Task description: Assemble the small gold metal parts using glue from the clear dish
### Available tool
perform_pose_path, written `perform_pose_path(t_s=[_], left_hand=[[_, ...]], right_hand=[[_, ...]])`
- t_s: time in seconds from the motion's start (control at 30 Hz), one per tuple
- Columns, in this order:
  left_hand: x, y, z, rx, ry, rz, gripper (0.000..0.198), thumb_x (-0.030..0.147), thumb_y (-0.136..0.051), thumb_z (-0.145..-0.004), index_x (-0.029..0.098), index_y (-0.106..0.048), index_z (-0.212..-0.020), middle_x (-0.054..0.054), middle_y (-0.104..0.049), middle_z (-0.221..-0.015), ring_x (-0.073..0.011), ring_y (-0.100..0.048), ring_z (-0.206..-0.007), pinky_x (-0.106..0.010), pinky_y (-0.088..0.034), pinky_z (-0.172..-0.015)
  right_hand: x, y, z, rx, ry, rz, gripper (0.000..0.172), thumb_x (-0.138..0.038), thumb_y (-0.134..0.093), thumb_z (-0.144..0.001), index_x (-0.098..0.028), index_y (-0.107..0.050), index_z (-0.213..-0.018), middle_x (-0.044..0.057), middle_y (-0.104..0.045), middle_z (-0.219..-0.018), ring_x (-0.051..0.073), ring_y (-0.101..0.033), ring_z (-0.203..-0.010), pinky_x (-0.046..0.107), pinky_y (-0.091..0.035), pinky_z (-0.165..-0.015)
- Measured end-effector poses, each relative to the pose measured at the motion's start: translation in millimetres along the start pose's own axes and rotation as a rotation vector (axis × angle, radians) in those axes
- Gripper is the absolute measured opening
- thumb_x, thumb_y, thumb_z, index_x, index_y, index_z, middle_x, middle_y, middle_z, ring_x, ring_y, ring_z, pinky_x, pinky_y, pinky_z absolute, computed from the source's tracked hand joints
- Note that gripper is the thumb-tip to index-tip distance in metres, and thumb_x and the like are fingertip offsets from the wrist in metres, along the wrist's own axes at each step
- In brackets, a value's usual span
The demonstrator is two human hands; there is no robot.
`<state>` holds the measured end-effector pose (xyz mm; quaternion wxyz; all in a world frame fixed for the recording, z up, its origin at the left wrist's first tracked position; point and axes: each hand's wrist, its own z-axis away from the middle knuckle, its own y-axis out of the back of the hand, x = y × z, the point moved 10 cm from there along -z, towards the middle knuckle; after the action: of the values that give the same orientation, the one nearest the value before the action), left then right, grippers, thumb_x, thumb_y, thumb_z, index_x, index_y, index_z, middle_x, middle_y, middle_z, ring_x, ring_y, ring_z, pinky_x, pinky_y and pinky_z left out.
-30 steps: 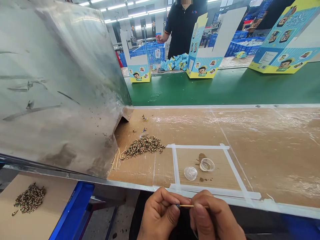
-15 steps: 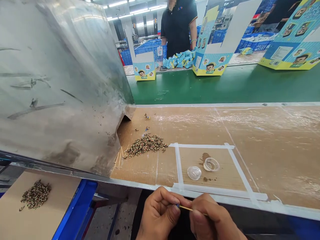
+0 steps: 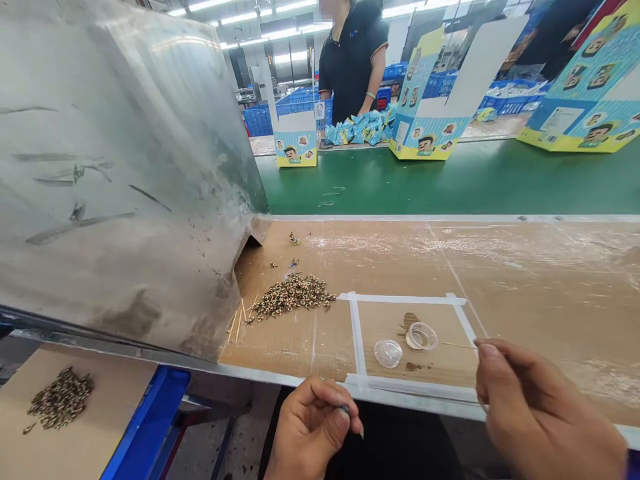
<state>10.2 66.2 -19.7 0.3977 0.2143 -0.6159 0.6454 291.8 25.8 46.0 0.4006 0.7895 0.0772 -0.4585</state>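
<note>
My left hand [image 3: 319, 430] is closed, pinching a tiny dark bluish piece [image 3: 344, 408] between thumb and forefinger; most of it is hidden. My right hand [image 3: 537, 403] grips a thin wooden toothpick [image 3: 457, 345] that points left, its tip close to a small clear plastic cup [image 3: 421, 337]. Whether the tip touches the cup I cannot tell. Beside the cup lies a round clear lid [image 3: 388, 353]. Brown wet stains mark the cardboard near both. Farther left is a pile of tiny dark and gold parts [image 3: 295, 295], with several loose toothpicks [image 3: 239, 323] next to it.
White tape [image 3: 400, 299] frames the cup area. A large metal sheet [image 3: 125, 167] stands at left. A second pile of parts [image 3: 63, 399] rests on cardboard over a blue bin [image 3: 145, 413]. Printed boxes [image 3: 425, 137] stand on the green belt [image 3: 350, 190]; a person [image 3: 353, 63] stands behind it.
My right hand has moved right and forward with the toothpick, away from my left hand and toward the cup. My left hand stays nearly in place, still pinching the tiny piece.
</note>
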Motion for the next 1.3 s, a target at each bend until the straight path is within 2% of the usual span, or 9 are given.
perform_pose_path(t_s=[0.37, 0.53, 0.63, 0.73, 0.8, 0.87, 1.0, 1.13, 1.3], left_hand=[[3, 25.3, 2, 0.165, 0.068, -0.055, 0.031, 0.033, -0.102, -0.067, 0.017, -0.077, -0.077, -0.002, -0.074, -0.073, -0.0112, -0.067, -0.065, -0.020, -0.053, -0.067], [15, 40.8, 6, 0.250, -0.051, -0.142, 0.034, 0.038, -0.100, -0.069, 0.017, -0.074, -0.073, -0.001, -0.074, -0.070, -0.0108, -0.068, -0.063, -0.019, -0.052, -0.067], [26, 48.8, 11, 0.295, -0.091, -0.149, 0.033, 0.035, -0.100, -0.069, 0.017, -0.072, -0.070, -0.001, -0.073, -0.072, -0.0119, -0.068, -0.065, -0.020, -0.053, -0.069], [32, 56.3, 14, 0.333, -0.043, -0.160, 0.033, 0.034, -0.101, -0.066, 0.017, -0.073, -0.068, -0.002, -0.073, -0.072, -0.0134, -0.067, -0.067, -0.021, -0.054, -0.070], [36, 61.2, 17, 0.353, -0.026, -0.169, 0.034, 0.035, -0.101, -0.064, 0.016, -0.073, -0.067, -0.003, -0.073, -0.073, -0.0141, -0.067, -0.068, -0.021, -0.054, -0.070], [40, 66.5, 21, 0.372, -0.020, -0.180, 0.033, 0.034, -0.102, -0.063, 0.017, -0.074, -0.068, -0.003, -0.075, -0.074, -0.0144, -0.068, -0.069, -0.021, -0.055, -0.072], [43, 79.8, 30, 0.442, -0.016, -0.208, 0.035, 0.037, -0.103, -0.061, 0.017, -0.078, -0.075, -0.004, -0.078, -0.077, -0.0130, -0.069, -0.068, -0.020, -0.056, -0.072], [46, 85.4, 35, 0.497, -0.044, -0.196, 0.040, 0.041, -0.104, -0.059, 0.016, -0.078, -0.077, -0.004, -0.078, -0.075, -0.0129, -0.070, -0.066, -0.020, -0.056, -0.071], [51, 74.1, 31, 0.443, -0.080, -0.148, 0.036, 0.034, -0.103, -0.063, 0.015, -0.073, -0.072, -0.004, -0.078, -0.080, -0.0131, -0.071, -0.071, -0.021, -0.055, -0.077]], right_hand=[[5, -45, -22, -0.191, 0.092, 0.025, 0.043, -0.058, -0.057, -0.089, -0.022, -0.080, -0.093, 0.008, -0.082, -0.092, 0.031, -0.077, -0.085, 0.037, -0.058, -0.076], [14, -28, -10, -0.115, 0.041, 0.135, 0.060, -0.065, -0.056, -0.090, -0.018, -0.073, -0.123, 0.008, -0.076, -0.082, 0.032, -0.076, -0.068, 0.041, -0.057, -0.062], [-17, -27, 14, -0.082, 0.197, 0.096, 0.042, -0.055, -0.060, -0.097, -0.020, -0.071, -0.118, 0.009, -0.079, -0.089, 0.029, -0.077, -0.068, 0.038, -0.059, -0.061], [-88, -75, 42, -0.395, 0.517, -0.014, 0.024, -0.036, -0.053, -0.107, -0.021, -0.071, -0.108, 0.009, -0.078, -0.101, 0.024, -0.078, -0.084, 0.032, -0.062, -0.074], [-110, -132, 49, -0.719, 0.564, 0.365, 0.025, -0.024, -0.047, -0.109, -0.022, -0.072, -0.112, 0.008, -0.077, -0.103, 0.023, -0.077, -0.086, 0.033, -0.062, -0.077], [-132, -164, 32, -0.789, 0.558, 0.499, 0.022, -0.020, -0.052, -0.109, -0.019, -0.075, -0.108, 0.010, -0.077, -0.105, 0.029, -0.078, -0.089, 0.042, -0.062, -0.078], [-149, -216, 7, -0.909, 0.586, 0.661, 0.013, -0.024, -0.065, -0.107, -0.015, -0.074, -0.103, 0.005, -0.077, -0.101, 0.023, -0.076, -0.090, 0.042, -0.064, -0.083], [-142, -237, 13, -0.976, 0.642, 0.758, 0.015, -0.029, -0.070, -0.106, -0.015, -0.073, -0.109, 0.005, -0.076, -0.107, 0.021, -0.075, -0.093, 0.041, -0.064, -0.086], [-139, -228, 27, -0.965, 0.703, 0.752, 0.012, -0.025, -0.071, -0.105, -0.014, -0.073, -0.100, 0.003, -0.076, -0.099, 0.020, -0.075, -0.089, 0.040, -0.063, -0.084]])
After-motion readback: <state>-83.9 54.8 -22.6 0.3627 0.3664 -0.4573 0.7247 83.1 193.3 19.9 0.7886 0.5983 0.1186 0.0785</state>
